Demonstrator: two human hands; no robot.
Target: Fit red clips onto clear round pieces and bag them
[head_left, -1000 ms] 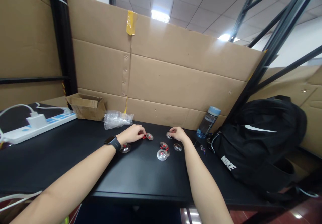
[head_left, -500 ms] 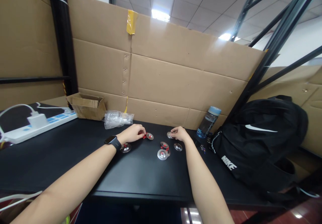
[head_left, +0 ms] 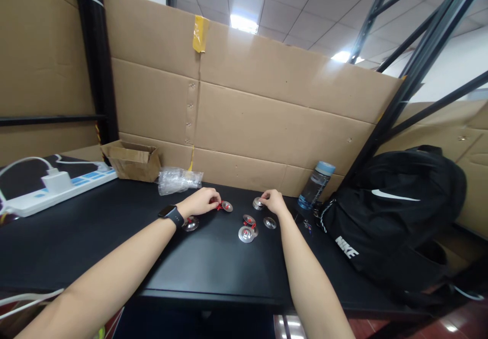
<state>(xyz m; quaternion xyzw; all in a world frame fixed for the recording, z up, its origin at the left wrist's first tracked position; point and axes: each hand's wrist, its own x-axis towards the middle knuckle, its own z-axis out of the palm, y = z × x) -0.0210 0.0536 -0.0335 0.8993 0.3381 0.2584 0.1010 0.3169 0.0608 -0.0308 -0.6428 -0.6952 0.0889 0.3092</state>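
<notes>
Several small silver finger cymbals with red cords lie on the black table (head_left: 213, 263). My left hand (head_left: 202, 202), wearing a black watch, is closed in a pinch at the red cord of one cymbal (head_left: 227, 206). Another cymbal (head_left: 191, 224) lies under that wrist, partly hidden. At the back, my right hand (head_left: 272, 201) has its fingertips closed on the edge of a cymbal (head_left: 258, 203), which seems to sit over a second one. Nearer me, a silver cymbal (head_left: 246, 234) overlaps others, and a single one (head_left: 270, 222) rests beside my right forearm.
A small open cardboard box (head_left: 131, 161) and crumpled clear plastic (head_left: 179, 180) stand at the back left, near a white power strip (head_left: 80, 184). On the right are a water bottle (head_left: 315, 185), small keys (head_left: 307, 225) and a black backpack (head_left: 392, 217). A cardboard wall (head_left: 244, 110) closes the back.
My right hand has shifted slightly, and more of the cymbals at its fingertips shows now. My left hand has stayed in place.
</notes>
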